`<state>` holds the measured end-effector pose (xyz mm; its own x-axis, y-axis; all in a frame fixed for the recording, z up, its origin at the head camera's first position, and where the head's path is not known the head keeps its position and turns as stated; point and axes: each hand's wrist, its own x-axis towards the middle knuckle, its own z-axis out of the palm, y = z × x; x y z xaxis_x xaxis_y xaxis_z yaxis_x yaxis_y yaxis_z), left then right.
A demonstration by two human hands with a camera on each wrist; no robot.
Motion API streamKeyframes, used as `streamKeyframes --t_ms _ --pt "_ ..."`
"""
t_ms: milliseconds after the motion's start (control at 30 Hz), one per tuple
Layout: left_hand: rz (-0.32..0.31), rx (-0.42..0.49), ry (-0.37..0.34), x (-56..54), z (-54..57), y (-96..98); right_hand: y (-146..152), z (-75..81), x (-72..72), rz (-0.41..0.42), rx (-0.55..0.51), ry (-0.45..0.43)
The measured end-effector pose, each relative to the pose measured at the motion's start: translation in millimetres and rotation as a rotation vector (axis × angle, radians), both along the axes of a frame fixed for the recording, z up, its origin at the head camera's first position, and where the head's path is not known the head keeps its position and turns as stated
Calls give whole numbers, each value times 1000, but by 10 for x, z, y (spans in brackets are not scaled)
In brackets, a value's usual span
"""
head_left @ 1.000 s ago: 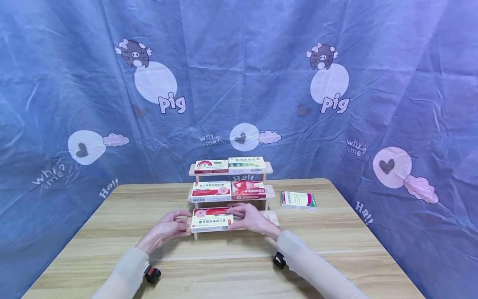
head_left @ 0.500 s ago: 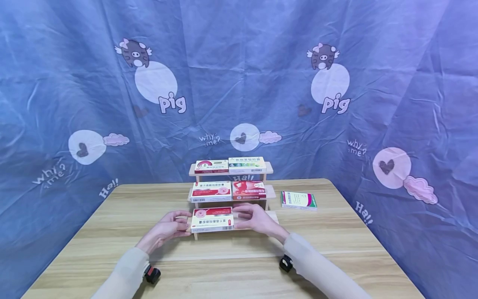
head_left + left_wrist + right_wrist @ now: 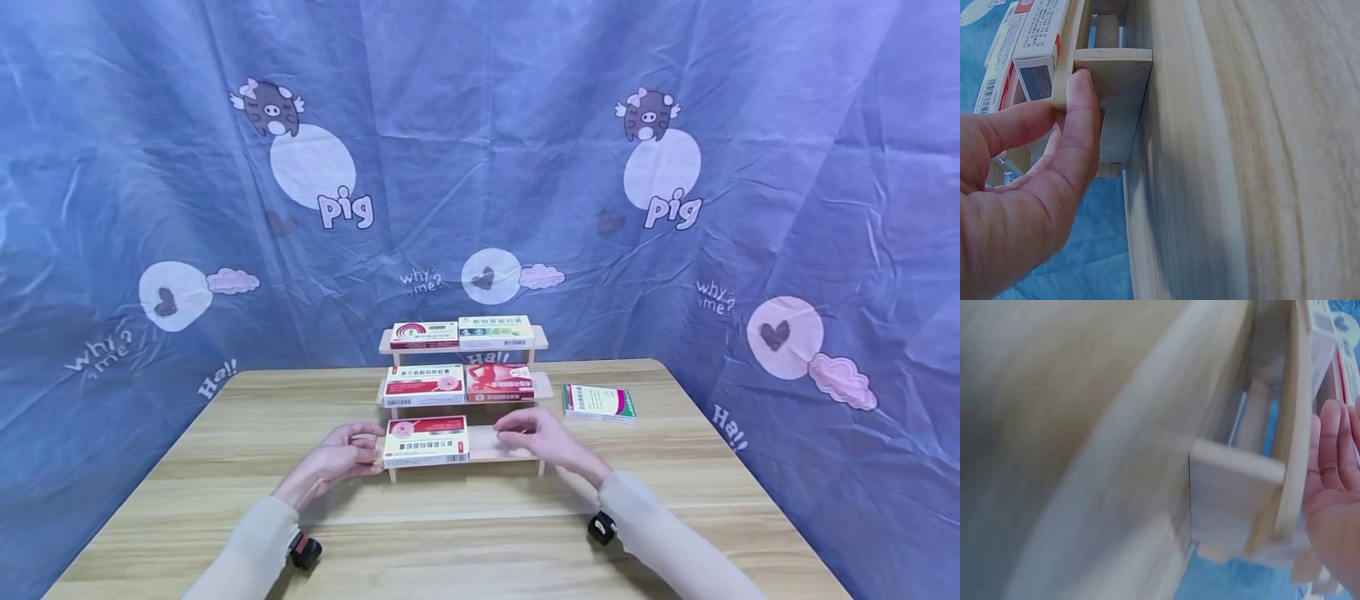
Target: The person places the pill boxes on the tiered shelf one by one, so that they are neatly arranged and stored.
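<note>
A three-tier wooden display rack (image 3: 487, 447) stands on the table. On the left of its bottom tier lies a red and cream medicine box (image 3: 426, 442). My left hand (image 3: 337, 461) is at the left end of that tier; in the left wrist view the thumb and index finger (image 3: 1082, 103) pinch the tier's wooden edge beside the box. My right hand (image 3: 551, 443) hovers over the bare right part of the same tier, apart from the box. Its fingers are loosely bent with nothing in them, and in the right wrist view they extend past the rack's end.
The middle tier carries a white and red box (image 3: 424, 386) and a red box (image 3: 500, 382). Above sit a maroon and white box (image 3: 424, 335) and a green and cream box (image 3: 495, 331). A green and white box (image 3: 600, 402) lies on the table (image 3: 675, 483) right of the rack.
My right hand has let go of the red and cream box and moved right, away from it. The left hand and the box have stayed in place.
</note>
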<state>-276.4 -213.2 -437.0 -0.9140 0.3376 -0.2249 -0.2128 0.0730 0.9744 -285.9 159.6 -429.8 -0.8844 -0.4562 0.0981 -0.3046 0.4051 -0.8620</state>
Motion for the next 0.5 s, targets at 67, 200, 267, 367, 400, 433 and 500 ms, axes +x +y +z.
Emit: streamKeyframes --t_ms 67,200,267,367,400,433,500 --pt "2 -3 2 4 -2 1 75 22 -5 -5 11 6" --pt "12 -16 2 7 -11 4 238 64 -13 -5 13 36" --pt "17 -20 2 7 -13 5 322 84 -24 8 -3 41" --pt "14 -22 4 4 -12 6 456 120 -52 29 -41 15" --pt "12 -23 5 2 -12 6 503 132 -62 32 -48 9" --pt "10 -22 7 -1 -14 6 548 146 -72 30 -50 6" --pt "7 -23 12 -5 -14 7 647 167 -100 21 -49 1"
